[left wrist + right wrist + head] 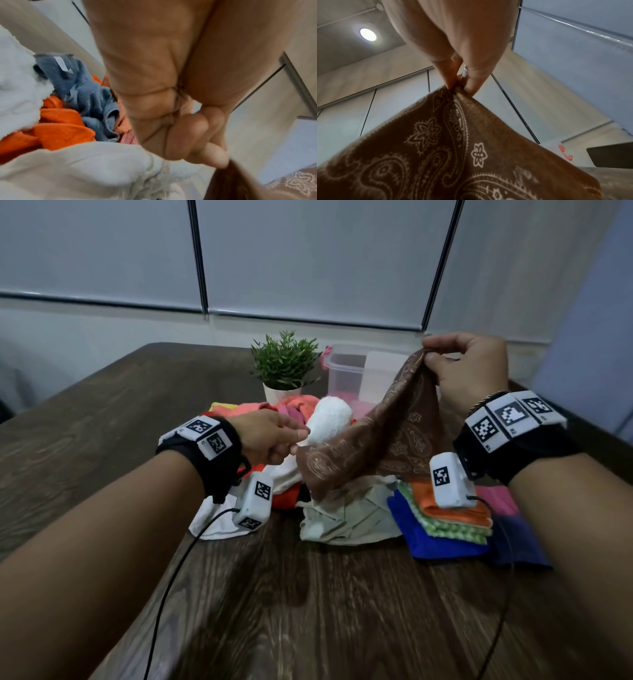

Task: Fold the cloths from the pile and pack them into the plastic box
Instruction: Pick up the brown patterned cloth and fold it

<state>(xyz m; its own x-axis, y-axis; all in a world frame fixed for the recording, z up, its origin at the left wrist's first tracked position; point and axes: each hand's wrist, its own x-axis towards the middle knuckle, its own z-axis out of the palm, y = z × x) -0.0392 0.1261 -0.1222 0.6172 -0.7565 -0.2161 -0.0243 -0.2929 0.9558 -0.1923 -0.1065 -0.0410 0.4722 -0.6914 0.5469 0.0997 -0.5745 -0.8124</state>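
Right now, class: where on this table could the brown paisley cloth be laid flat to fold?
Bare wooden table lies near the person, before the cloth pile; more lies left of it. Crowded: pile, folded stack, potted plant, plastic box.

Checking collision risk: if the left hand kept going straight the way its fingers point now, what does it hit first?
Likely the white rolled towel. The left hand, pinching the brown paisley cloth, points right toward it; the towel sits just beyond the fingertips, though depth there is unclear.
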